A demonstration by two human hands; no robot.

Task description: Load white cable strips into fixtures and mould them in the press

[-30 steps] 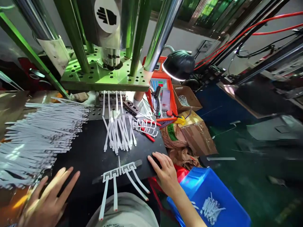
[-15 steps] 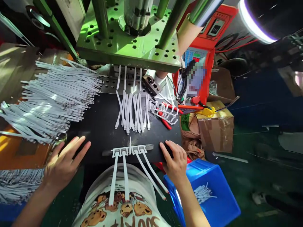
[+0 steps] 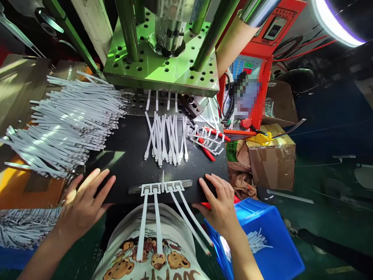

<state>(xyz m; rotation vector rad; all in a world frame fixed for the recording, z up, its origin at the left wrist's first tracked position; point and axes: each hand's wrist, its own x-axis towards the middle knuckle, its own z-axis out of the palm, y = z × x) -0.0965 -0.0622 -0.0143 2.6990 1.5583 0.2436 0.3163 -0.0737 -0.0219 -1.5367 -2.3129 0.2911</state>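
My left hand (image 3: 87,198) rests with spread fingers at the left front edge of the black work surface (image 3: 116,163). At the right front edge lies my right hand (image 3: 218,198), fingers stretched out, holding nothing. Between them is a metal bar (image 3: 134,189) carrying a white plastic frame (image 3: 177,183). Several flat white cables (image 3: 157,221) run from it over the edge toward my shirt. Behind the bar lies a bunch of short white cables (image 3: 167,136) with moulded plug ends. Red-handled pliers (image 3: 208,153) lie right of them, partly under a white plastic sprue (image 3: 205,138).
The green press plate (image 3: 166,74) stands over the back, with white cable ends (image 3: 157,101) below it. A big pile of white cables (image 3: 67,120) lies left. At right are a red control box (image 3: 265,77), a cardboard box (image 3: 272,163) and a blue bin (image 3: 279,241) holding white pieces.
The whole view has shifted slightly, so things sit a little further right and lower. Both hands stay at the surface's front edge; the cables and bar look unchanged.
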